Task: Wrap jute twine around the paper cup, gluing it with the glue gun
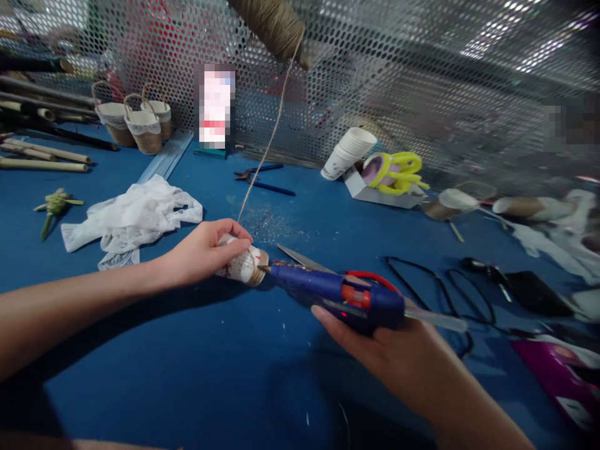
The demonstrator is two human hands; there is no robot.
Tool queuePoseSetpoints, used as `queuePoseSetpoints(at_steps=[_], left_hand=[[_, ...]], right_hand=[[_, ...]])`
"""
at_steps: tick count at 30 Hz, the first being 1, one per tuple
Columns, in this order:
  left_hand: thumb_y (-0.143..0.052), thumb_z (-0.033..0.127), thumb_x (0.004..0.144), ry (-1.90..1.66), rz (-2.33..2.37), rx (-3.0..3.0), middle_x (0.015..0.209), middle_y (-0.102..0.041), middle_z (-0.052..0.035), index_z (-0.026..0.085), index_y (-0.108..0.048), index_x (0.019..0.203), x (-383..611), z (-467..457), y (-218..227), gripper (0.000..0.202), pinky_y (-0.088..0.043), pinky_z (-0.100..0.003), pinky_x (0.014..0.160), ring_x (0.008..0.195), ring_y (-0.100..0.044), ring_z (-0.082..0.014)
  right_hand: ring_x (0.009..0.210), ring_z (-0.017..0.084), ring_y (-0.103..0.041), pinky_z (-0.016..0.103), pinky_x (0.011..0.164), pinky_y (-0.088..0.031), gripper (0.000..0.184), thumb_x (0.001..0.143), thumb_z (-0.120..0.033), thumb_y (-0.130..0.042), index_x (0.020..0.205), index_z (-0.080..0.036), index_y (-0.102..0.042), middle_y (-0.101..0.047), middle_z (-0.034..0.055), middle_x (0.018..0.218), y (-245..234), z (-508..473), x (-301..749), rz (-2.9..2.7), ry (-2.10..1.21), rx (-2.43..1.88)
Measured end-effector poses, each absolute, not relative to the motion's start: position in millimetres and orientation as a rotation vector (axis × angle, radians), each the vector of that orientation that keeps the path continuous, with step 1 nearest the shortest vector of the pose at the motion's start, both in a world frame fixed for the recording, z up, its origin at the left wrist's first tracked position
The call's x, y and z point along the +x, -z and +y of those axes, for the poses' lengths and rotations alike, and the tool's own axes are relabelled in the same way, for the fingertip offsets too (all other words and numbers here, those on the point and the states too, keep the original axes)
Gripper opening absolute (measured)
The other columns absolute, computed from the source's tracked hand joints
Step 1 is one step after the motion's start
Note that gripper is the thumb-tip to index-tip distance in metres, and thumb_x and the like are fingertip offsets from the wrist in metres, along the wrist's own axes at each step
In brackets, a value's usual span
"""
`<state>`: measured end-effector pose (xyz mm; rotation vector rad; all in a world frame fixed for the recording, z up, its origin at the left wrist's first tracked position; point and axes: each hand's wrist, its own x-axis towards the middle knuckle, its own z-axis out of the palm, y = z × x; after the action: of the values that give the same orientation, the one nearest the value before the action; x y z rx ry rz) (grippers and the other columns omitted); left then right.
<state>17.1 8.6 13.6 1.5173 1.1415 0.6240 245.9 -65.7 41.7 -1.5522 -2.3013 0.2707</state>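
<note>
My left hand (206,250) is closed round a white paper cup (241,265) lying on its side, with turns of twine near its right end. From that hand a strand of twine (274,131) runs up to a large spool (272,25) by the mesh. In my right hand (375,350) is a blue glue gun (328,290), a clear glue stick (440,320) poking from its back. Its nozzle points left, at the wrapped end of the cup; whether they touch I cannot tell. Scissors (304,258) with red handles lie behind the gun, partly hidden.
White lace (135,219) lies left of the cup. Pliers (267,180), stacked paper cups (349,153) and a box (384,192) with yellow pipe cleaners stand farther back. Small twine-wrapped baskets (144,128) and sticks (47,164) occupy the back left. A black cord (422,278) curls at right.
</note>
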Motion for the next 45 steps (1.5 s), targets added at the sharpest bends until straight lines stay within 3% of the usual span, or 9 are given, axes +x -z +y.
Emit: queuePoseSetpoints(at_steps=[20, 26, 31, 41, 45], left_hand=[[-0.05, 0.035, 0.078, -0.613, 1.147, 1.548, 0.069, -0.06, -0.0023, 0.014, -0.054, 0.087, 18.2, 7.4, -14.3, 0.024, -0.038, -0.019, 0.048, 0.052, -0.05, -0.0096], [-0.05, 0.035, 0.077, -0.62, 1.15, 1.574, 0.068, -0.06, -0.002, 0.013, -0.054, 0.086, 17.8, 6.7, -15.5, 0.024, -0.039, -0.019, 0.047, 0.053, -0.05, -0.0098], [-0.049, 0.034, 0.079, -0.616, 1.143, 1.581, 0.069, -0.059, -0.0018, 0.013, -0.054, 0.087, 18.2, 6.0, -17.2, 0.023, -0.039, -0.019, 0.048, 0.054, -0.05, -0.0099], [-0.048, 0.032, 0.083, -0.666, 1.066, 1.741, 0.071, -0.058, -0.0006, 0.013, -0.055, 0.089, 14.4, 2.1, -10.1, 0.021, -0.039, -0.018, 0.05, 0.058, -0.049, -0.0093], [-0.048, 0.032, 0.082, -0.667, 1.048, 1.773, 0.071, -0.059, -0.0005, 0.014, -0.055, 0.089, 13.2, 1.3, -10.8, 0.02, -0.039, -0.018, 0.051, 0.059, -0.05, -0.0097]], right_hand=[[0.048, 0.015, -0.053, 0.029, 0.047, -0.045, 0.017, 0.08, -0.034, -0.046, 0.07, -0.025, -0.056, -0.058, 0.0016, 0.058, -50.1, -62.8, 239.0, -2.238, -0.478, -1.593], [0.056, 0.018, -0.057, 0.031, 0.056, -0.048, 0.017, 0.079, -0.035, -0.046, 0.07, -0.026, -0.057, -0.06, 0.0034, 0.063, -46.6, -64.7, 240.3, -2.237, -0.471, -1.558], [0.05, 0.017, -0.054, 0.03, 0.05, -0.046, 0.018, 0.078, -0.036, -0.048, 0.069, -0.026, -0.059, -0.058, 0.0026, 0.058, -50.3, -63.3, 238.9, -2.225, -0.466, -1.602], [0.055, 0.018, -0.058, 0.031, 0.054, -0.048, 0.016, 0.078, -0.035, -0.048, 0.069, -0.026, -0.057, -0.061, 0.0028, 0.062, -48.8, -65.8, 243.3, -2.261, -0.462, -1.597], [0.067, 0.022, -0.061, 0.035, 0.062, -0.049, 0.014, 0.078, -0.035, -0.05, 0.078, -0.024, -0.059, -0.065, 0.0051, 0.075, -46.9, -63.3, 245.1, -2.254, -0.464, -1.62]])
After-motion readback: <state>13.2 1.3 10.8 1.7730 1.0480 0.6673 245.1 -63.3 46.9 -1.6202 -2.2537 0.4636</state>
